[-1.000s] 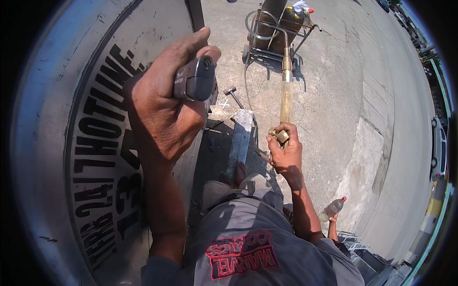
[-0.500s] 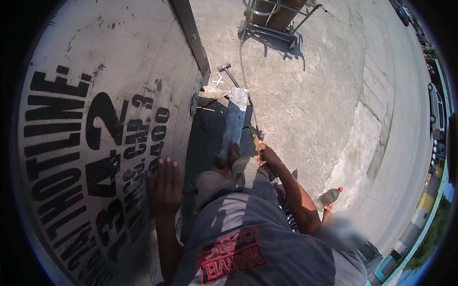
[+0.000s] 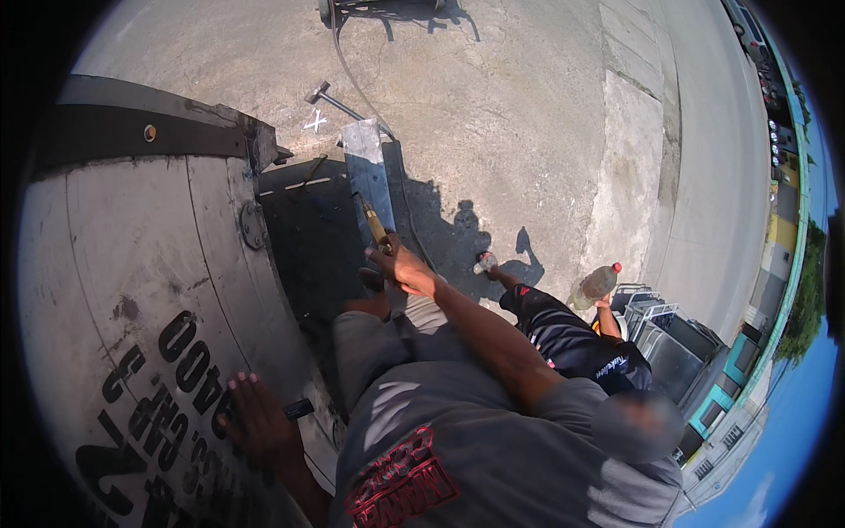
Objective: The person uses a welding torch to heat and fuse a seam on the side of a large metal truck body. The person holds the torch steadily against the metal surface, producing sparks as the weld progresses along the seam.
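My right hand (image 3: 405,267) is closed round the rear of a brass-coloured torch (image 3: 376,223). The torch's tip lies over a flat grey metal bar (image 3: 362,145), though I cannot tell whether the two touch. My left hand (image 3: 261,418) rests with outstretched fingers on a whitish panel (image 3: 150,255) marked with black lettering. A small dark cylindrical fitting (image 3: 299,408) sits beside that hand. My foot (image 3: 372,279) is at the near end of the bar.
A hammer (image 3: 336,99) lies past the bar's far end, near a white chalk mark. A hose (image 3: 352,81) runs over the concrete towards a wheeled cart (image 3: 387,7). On my right another person (image 3: 572,339) holds a bottle (image 3: 596,286). A road (image 3: 717,176) lies beyond.
My view has turned and shifted. My right hand has brought the torch from beside the bar to over it. My left hand stays on the panel. More of the other person shows.
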Action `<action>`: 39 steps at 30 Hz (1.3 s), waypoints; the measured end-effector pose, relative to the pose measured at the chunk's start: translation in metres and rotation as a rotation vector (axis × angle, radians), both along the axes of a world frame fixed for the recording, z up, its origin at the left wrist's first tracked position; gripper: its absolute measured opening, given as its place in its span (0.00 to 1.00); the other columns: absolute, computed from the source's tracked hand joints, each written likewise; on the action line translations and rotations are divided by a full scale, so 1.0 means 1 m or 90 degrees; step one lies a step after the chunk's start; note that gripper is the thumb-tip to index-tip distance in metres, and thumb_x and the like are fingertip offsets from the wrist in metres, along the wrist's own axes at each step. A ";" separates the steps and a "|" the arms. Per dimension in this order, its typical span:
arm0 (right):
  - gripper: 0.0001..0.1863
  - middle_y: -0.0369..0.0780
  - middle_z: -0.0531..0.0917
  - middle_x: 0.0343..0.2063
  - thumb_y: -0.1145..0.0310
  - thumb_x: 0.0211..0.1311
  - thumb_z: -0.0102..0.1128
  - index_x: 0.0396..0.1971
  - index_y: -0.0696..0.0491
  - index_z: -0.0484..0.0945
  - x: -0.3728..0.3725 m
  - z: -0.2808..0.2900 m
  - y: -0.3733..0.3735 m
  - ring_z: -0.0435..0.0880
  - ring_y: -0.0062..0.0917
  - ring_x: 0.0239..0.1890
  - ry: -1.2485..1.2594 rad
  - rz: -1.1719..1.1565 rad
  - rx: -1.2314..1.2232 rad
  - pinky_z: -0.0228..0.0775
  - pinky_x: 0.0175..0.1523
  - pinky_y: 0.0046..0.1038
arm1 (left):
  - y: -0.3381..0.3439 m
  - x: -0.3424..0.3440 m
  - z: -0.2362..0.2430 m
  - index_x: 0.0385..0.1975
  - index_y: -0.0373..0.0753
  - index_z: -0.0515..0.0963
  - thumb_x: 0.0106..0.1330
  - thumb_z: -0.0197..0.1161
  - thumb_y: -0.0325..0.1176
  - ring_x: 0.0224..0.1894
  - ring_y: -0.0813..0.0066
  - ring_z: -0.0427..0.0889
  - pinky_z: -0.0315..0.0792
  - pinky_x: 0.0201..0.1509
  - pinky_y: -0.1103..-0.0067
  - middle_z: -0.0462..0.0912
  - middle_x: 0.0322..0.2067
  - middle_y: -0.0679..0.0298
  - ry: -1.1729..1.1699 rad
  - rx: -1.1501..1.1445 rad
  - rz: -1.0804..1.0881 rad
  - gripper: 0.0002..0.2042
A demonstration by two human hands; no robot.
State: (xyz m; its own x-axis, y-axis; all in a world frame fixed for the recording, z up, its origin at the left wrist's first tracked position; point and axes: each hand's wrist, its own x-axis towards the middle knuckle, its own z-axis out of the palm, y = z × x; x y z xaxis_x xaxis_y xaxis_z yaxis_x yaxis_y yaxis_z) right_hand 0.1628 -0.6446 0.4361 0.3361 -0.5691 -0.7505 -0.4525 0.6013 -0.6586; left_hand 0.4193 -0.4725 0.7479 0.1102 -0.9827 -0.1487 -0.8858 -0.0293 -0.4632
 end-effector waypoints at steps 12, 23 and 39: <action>0.48 0.45 0.86 0.29 0.74 0.58 0.68 0.78 0.52 0.55 -0.036 0.000 -0.051 0.85 0.26 0.22 0.074 0.098 0.137 0.75 0.21 0.28 | -0.020 -0.005 -0.002 0.68 0.40 0.75 0.82 0.44 0.29 0.73 0.66 0.75 0.43 0.83 0.52 0.80 0.68 0.62 -0.026 0.025 0.014 0.20; 0.48 0.42 0.84 0.23 0.75 0.59 0.72 0.78 0.56 0.56 -0.055 -0.080 -0.124 0.82 0.26 0.18 0.033 0.068 0.099 0.74 0.20 0.31 | 0.027 -0.011 -0.128 0.64 0.42 0.78 0.79 0.49 0.32 0.74 0.59 0.74 0.46 0.78 0.46 0.81 0.67 0.61 0.096 -0.055 0.078 0.18; 0.26 0.33 0.70 0.17 0.44 0.83 0.39 0.38 0.52 0.73 0.056 -0.189 -0.264 0.69 0.21 0.15 -0.097 0.241 0.037 0.61 0.19 0.29 | 0.043 -0.016 -0.222 0.66 0.42 0.76 0.83 0.46 0.35 0.75 0.64 0.71 0.27 0.81 0.41 0.77 0.71 0.65 -0.167 -0.091 0.049 0.19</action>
